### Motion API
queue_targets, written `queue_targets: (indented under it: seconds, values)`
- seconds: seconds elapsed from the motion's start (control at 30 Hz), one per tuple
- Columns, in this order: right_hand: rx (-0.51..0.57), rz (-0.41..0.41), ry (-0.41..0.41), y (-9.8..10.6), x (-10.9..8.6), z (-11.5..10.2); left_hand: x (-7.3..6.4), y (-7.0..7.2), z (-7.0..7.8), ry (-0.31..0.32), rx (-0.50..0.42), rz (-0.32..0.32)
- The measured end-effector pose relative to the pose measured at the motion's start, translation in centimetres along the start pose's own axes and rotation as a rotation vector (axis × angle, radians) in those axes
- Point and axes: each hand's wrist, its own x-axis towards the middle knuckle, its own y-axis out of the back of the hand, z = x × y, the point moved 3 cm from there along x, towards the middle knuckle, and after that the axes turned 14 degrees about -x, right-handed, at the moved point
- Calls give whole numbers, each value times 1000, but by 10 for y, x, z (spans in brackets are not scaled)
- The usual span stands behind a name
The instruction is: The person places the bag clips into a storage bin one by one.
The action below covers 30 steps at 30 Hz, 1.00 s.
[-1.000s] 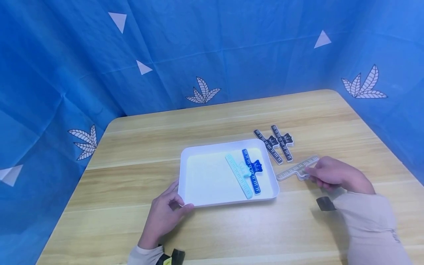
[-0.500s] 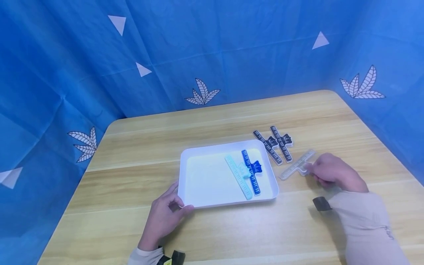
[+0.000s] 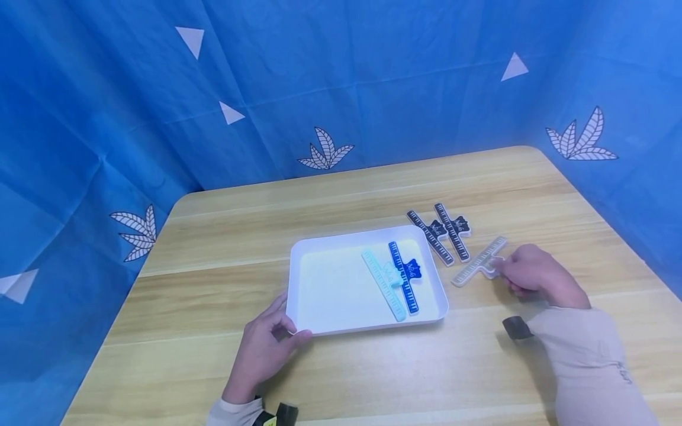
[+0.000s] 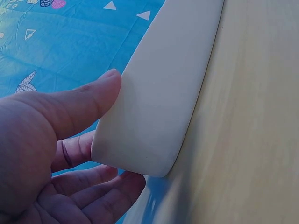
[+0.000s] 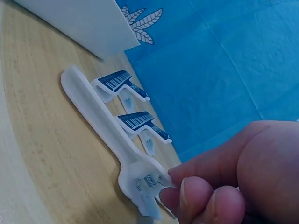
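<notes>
At the near left corner of the white tray point(image 3: 330, 236), my left hand point(image 3: 264, 346) grips the corner between thumb and fingers; the left wrist view shows the thumb on the tray's outer wall point(image 4: 154, 93). My right hand point(image 3: 538, 273) pinches the handle of a pale grey clip point(image 3: 479, 261) with a piano-key strip. In the right wrist view that clip point(image 5: 100, 112) shows its white side and metal spring, its long bar slanting away from my fingertips. A light turquoise clip point(image 3: 380, 281) and a blue clip point(image 3: 403, 275) lie side by side in the tray's right part.
Two black piano-key clips point(image 3: 453, 231) lie on the wooden table point(image 3: 213, 307) just past the tray's back right corner, one touching the rim in the head view. A blue patterned curtain point(image 3: 341, 71) hangs behind the table and along its sides.
My right hand has shifted slightly up and left, turning the grey clip steeper, more in line with the tray's right side. The left hand and tray stay put.
</notes>
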Motion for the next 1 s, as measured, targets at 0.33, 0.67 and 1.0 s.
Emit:
queue_targets:
  seconds: [0.33,0.67,1.0]
  values:
    - [128,40,-21,4,-2,-2,3,1,1,-41,31,5]
    - [156,93,24,7,-2,-5,4,1,2,21,16,-1]
    - [151,99,35,6,-2,-6,0,0,2,54,10,-3]
